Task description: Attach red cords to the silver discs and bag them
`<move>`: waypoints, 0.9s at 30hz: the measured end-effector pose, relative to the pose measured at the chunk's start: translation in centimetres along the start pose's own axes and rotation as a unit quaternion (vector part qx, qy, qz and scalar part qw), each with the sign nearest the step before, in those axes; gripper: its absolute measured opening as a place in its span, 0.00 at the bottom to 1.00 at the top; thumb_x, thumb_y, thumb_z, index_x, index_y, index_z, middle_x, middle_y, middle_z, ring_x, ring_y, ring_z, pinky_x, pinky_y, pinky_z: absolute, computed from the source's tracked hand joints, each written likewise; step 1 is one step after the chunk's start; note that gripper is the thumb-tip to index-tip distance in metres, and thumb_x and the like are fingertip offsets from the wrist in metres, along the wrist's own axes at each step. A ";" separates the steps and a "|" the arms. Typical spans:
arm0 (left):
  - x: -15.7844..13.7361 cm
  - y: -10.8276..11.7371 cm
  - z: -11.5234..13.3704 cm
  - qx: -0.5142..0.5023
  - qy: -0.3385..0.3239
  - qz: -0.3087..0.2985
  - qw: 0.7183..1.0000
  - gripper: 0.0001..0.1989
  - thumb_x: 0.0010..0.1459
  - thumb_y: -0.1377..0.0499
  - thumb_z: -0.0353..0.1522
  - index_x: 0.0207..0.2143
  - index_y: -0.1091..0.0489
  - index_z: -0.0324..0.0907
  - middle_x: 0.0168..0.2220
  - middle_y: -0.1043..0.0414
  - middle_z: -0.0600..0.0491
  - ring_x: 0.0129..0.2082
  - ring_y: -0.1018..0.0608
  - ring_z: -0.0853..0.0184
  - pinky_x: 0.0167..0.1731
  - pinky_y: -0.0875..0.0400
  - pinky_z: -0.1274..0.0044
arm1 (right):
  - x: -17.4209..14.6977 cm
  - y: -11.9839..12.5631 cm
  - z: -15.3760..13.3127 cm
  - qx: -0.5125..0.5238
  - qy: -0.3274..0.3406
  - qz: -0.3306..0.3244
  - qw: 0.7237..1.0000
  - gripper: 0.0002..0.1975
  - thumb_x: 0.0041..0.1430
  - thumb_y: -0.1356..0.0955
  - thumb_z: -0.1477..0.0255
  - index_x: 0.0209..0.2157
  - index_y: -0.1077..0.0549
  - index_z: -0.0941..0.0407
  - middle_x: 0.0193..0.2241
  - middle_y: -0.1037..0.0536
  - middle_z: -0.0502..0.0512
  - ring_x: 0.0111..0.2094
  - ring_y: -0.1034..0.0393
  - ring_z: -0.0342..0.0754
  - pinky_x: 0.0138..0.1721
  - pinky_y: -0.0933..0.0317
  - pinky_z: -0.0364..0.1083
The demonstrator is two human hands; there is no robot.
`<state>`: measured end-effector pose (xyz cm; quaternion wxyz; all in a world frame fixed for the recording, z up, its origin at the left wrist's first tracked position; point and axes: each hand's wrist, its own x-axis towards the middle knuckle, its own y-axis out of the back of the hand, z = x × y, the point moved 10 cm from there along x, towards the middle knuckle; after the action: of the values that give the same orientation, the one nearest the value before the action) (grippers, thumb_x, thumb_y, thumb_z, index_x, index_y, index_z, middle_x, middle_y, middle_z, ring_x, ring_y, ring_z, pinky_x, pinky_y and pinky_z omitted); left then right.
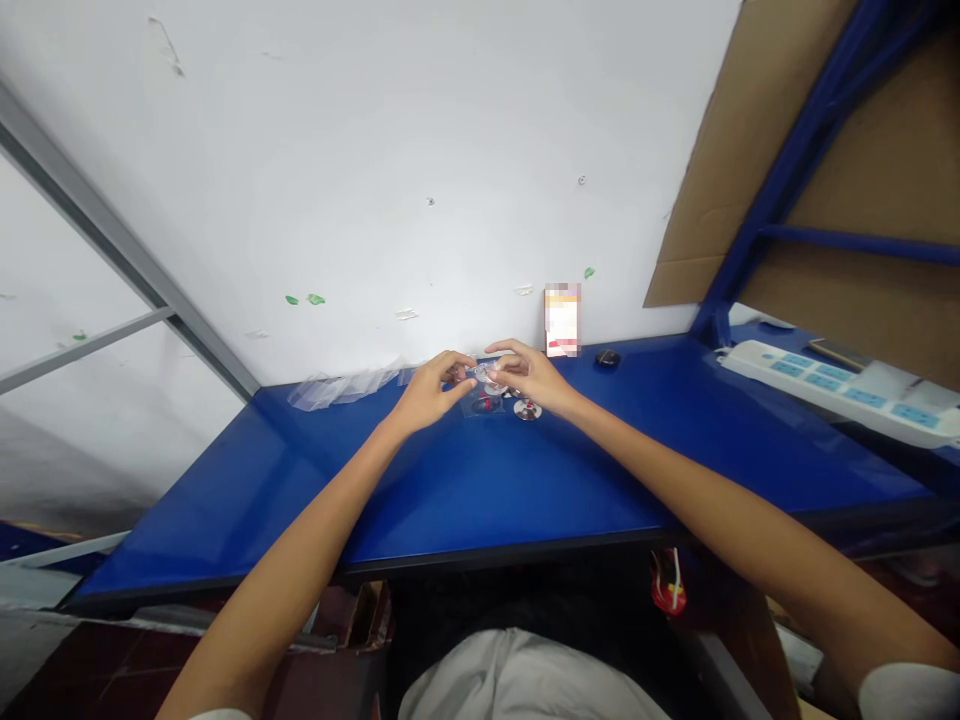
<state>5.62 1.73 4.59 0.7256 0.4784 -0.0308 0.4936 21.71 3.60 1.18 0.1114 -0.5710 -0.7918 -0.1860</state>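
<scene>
Over the back middle of the blue table, my left hand (435, 388) pinches the edge of a small clear plastic bag (472, 402). My right hand (531, 378) meets it from the other side, thumb and fingers closed on the crinkled plastic, one finger stretched out above. Something round and pale shows by the right fingertips, but its kind is hard to make out. A round, flat, white piece with a red and dark print (527, 409) lies on the table just below my right hand. Part of the bag's contents is hidden by fingers and glare.
Clear plastic sheets or bags (345, 387) lie at the back left of the blue table (480, 490). A phone-like upright rectangle (563, 320) leans on the wall, beside a small black object (607, 358). A white power strip (840, 388) lies at the right.
</scene>
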 end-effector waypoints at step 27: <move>0.0 -0.9 -1.4 0.001 0.026 -0.063 0.998 0.15 0.70 0.40 0.44 0.44 0.17 0.46 0.43 0.15 0.50 0.41 0.15 0.58 0.46 0.22 0.68 | -0.1 0.0 -1.7 -0.252 0.097 -0.015 0.963 0.08 0.67 0.26 0.63 0.36 0.13 0.49 0.38 0.12 0.54 0.40 0.18 0.55 0.46 0.32 0.50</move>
<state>5.66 2.67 3.27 0.7556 0.4671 0.0184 0.4589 21.65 2.76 2.66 0.0376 -0.5480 -0.7130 -0.4357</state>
